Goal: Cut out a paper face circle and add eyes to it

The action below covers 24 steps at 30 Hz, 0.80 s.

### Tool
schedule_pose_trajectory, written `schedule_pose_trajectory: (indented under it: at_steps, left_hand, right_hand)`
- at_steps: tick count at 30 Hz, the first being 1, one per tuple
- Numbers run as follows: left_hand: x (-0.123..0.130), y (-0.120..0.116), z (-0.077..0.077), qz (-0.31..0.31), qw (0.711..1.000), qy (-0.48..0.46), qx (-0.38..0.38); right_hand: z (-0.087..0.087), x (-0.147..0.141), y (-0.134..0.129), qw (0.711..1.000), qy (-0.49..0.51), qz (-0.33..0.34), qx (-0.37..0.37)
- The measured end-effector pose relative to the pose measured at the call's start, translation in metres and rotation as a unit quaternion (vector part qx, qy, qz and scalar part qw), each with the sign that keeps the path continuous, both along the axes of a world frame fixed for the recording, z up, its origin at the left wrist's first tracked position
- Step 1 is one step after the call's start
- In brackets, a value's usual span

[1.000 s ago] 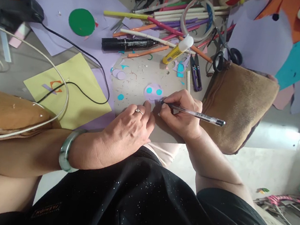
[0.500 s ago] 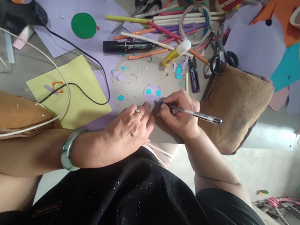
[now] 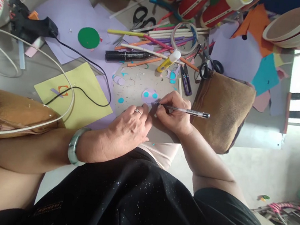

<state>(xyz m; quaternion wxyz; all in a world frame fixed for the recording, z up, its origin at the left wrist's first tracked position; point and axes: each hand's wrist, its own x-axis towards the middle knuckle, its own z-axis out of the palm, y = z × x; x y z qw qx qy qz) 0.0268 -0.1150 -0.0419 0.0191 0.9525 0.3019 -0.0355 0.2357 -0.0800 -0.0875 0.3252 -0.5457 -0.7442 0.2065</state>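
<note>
A small purple paper circle (image 3: 149, 100) lies on the table, with two blue dots like eyes on it and a thin curved line below them. My right hand (image 3: 174, 112) is closed around a clear ballpoint pen (image 3: 191, 112), and its tip meets the right side of the circle. My left hand (image 3: 130, 128), wearing a ring, has its fingers bent together and pressed on the circle's lower edge, holding it down. A loose blue dot (image 3: 121, 100) and small purple circles (image 3: 120, 81) lie to the left, among paper scraps.
Beyond the hands lie a glue stick (image 3: 169, 61), thread snips (image 3: 186, 81), a black marker (image 3: 127, 56), scissors (image 3: 210, 69) and paper sticks. At left are a glue gun (image 3: 31, 25) with its cord and yellow paper (image 3: 86, 93). A brown cushion (image 3: 223, 113) sits right; red cups (image 3: 193, 4) stand behind.
The head view has tilted up and shifted, so more of the cups shows at the back. Both hands keep nearly the same place at the circle, the pen tip still on it.
</note>
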Motion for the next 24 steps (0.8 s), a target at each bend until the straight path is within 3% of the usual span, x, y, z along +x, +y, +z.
schedule_pose_trajectory:
  at_steps: [10,16,24]
  left_hand:
    - [0.0032,0.0053,0.0031,-0.011,1.0,0.016,0.003]
    - [0.0053,0.0071,0.0059,-0.007,0.999,0.033,-0.028]
    - [0.0028,0.0047,0.0027,-0.012,1.0,0.024,0.007]
  right_hand:
    - [-0.0009,-0.0037,0.0032,0.999,0.041,0.014,0.02]
    - [-0.0019,-0.0035,0.0056,0.999,0.049,0.006,-0.008]
    - [-0.0012,-0.0042,0.0065,0.998,0.058,0.003,-0.018]
